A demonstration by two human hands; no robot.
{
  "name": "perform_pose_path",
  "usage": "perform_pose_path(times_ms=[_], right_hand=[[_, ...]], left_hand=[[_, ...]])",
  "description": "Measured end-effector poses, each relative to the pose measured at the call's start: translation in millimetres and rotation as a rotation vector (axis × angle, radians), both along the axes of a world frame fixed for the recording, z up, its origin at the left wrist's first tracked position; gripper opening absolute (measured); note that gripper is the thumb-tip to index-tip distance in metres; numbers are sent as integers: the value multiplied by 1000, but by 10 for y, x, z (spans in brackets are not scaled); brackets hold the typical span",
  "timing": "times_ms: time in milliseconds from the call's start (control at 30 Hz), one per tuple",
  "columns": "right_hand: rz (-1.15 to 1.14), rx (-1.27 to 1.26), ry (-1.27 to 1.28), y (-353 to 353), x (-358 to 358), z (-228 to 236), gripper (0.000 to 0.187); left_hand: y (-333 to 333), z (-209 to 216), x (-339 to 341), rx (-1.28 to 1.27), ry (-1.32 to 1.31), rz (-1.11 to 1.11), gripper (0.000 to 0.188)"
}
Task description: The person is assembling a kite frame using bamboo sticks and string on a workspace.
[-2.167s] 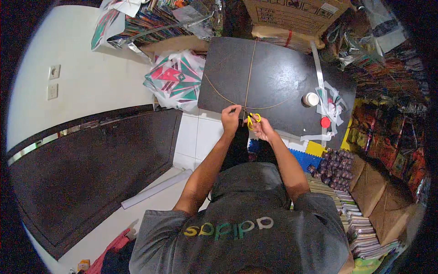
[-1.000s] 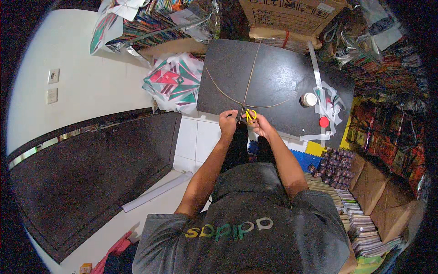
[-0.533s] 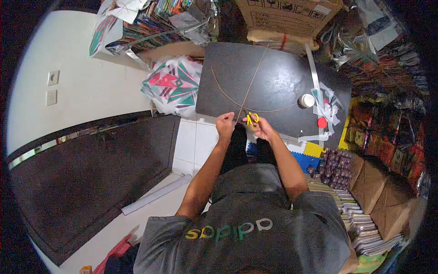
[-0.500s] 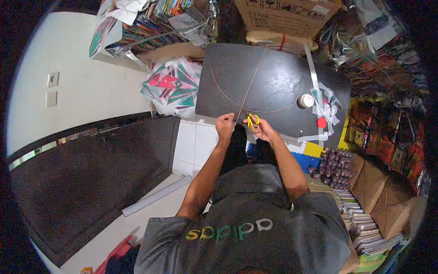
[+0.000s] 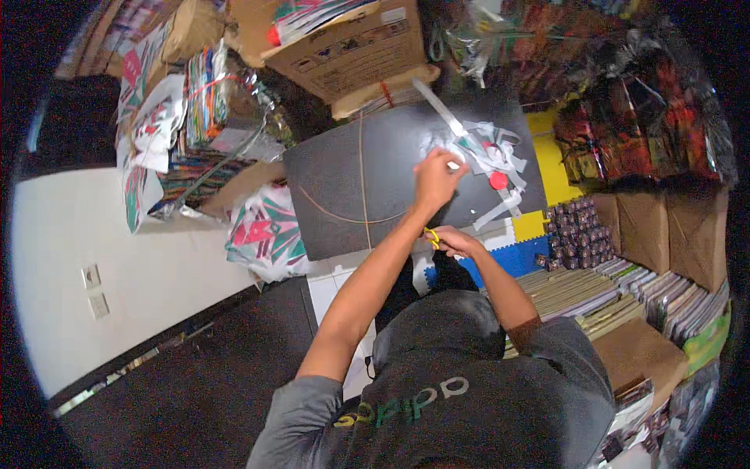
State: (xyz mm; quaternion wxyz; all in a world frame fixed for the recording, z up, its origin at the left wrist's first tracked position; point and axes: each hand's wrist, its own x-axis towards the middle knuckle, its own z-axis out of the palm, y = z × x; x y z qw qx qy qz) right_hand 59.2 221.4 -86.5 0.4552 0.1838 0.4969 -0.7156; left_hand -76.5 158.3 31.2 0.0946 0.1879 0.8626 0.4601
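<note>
Above the dark table (image 5: 328, 172), my left hand (image 5: 437, 181) is stretched forward, its fingers curled round a small white round thing (image 5: 453, 166), a jar or spool mostly hidden by the hand. My right hand (image 5: 459, 242) holds yellow-handled scissors (image 5: 432, 238) close to my body at the table's near edge; their blades are hard to make out. To the left of both hands, a thin straight stick (image 5: 362, 164) crosses a thin curved stick (image 5: 336, 216) on the tabletop. Neither hand touches the sticks.
White strips and scraps (image 5: 504, 160) lie at the table's right with a red round piece (image 5: 498, 181). A printed plastic sheet bundle (image 5: 268, 234) sits left of the table. A cardboard box (image 5: 359, 59) stands behind; small dark packs (image 5: 576, 234) and stacked bundles (image 5: 570, 293) are at right.
My left hand has left the crossed sticks and reached forward right to the white round thing. The sticks now lie on the table. The view has turned right; the scissors stay in my right hand.
</note>
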Motion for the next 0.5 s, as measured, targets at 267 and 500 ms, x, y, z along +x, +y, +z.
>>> perform_pose_path(times_ms=[267,500], right_hand=[[-51,150,125,85,182,114,16],[-3,155,24,191,442,-298,28]], left_hand=[[726,-213,23,-288,186,-166,44],[-727,-735,412,51,97,293,20]])
